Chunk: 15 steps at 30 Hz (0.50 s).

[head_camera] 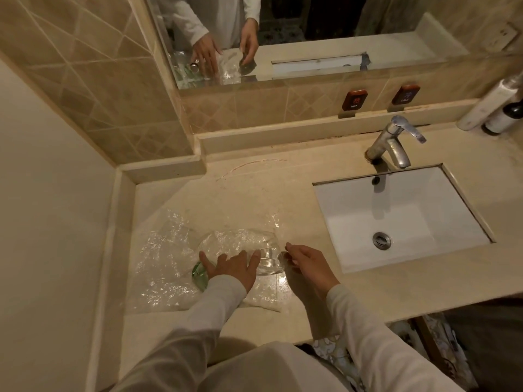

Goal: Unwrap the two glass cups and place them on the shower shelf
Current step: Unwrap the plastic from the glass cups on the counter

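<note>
**Two hands on the wrap, counter left of the sink**

Two hands are at work on the beige counter [254,193], and I report them left to right.

Far left, crinkled clear wrap [161,258] lies spread flat on the counter, its near edge close to the counter's front. At the wrap's near left a green glass piece [199,274] shows, partly hidden under my left wrist; I cannot tell whether it is a cup or only a base.

My left hand [233,268] lies palm down on the wrap, fingers spread and open, gripping nothing. The fingertips reach onto a clear glass cup [268,260] that lies on its side on the wrap, just right of that hand. A loose fold of wrap arches over and behind the cup; whether it still covers the cup I cannot tell.

My right hand [307,263] is just right of the cup, fingers curled, thumb and forefinger closed at the cup's right end. Whether they pinch the wrap's edge or the cup's rim is not clear.

Further right, well apart from the hands, sits the white sink [402,216], with the faucet [393,142] behind it. Two bottles [498,108] lean at the far right corner. The mirror [283,38] above repeats both hands over the wrap.
</note>
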Available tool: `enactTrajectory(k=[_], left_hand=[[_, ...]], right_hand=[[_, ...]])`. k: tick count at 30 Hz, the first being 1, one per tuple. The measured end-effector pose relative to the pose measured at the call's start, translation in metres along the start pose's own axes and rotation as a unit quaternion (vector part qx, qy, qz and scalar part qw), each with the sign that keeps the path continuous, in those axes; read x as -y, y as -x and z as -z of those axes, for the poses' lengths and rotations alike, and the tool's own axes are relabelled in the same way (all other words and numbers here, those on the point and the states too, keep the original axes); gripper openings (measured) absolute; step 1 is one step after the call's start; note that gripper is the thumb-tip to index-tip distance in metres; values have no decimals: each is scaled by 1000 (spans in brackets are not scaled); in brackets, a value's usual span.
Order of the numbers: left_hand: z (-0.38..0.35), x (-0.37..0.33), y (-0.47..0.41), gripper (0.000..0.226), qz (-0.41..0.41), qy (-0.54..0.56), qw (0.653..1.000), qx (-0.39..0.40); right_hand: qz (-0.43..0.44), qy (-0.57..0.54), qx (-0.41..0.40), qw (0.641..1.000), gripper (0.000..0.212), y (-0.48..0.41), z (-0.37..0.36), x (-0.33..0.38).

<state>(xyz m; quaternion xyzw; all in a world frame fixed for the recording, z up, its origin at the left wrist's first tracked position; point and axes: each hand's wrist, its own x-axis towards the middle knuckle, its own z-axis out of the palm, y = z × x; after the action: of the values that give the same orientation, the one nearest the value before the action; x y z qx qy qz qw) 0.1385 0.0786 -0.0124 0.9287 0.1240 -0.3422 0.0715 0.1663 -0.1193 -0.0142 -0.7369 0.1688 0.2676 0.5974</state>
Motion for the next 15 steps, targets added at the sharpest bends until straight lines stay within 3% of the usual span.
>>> enactTrajectory(k=[5,7,10,13,15], left_hand=[[4,-12,4,88,6,-64,998,-1],[4,-16,2,79,11,-85,996,8],[6,-20,4,70,13,-78,997,11],[6,-20,10,79,11,-7,999,-46],[7,-25,15,84,-8,85,987,-136]], right_hand=[[25,2,22,999,15,2,-9,-3],[23,3,25,999,4,4,-11,-3],[24,9,25,999,9,7,-10,-2],[58,53,7,997,11,12,-5,2],[73,45,-6,996,14,14,4,6]])
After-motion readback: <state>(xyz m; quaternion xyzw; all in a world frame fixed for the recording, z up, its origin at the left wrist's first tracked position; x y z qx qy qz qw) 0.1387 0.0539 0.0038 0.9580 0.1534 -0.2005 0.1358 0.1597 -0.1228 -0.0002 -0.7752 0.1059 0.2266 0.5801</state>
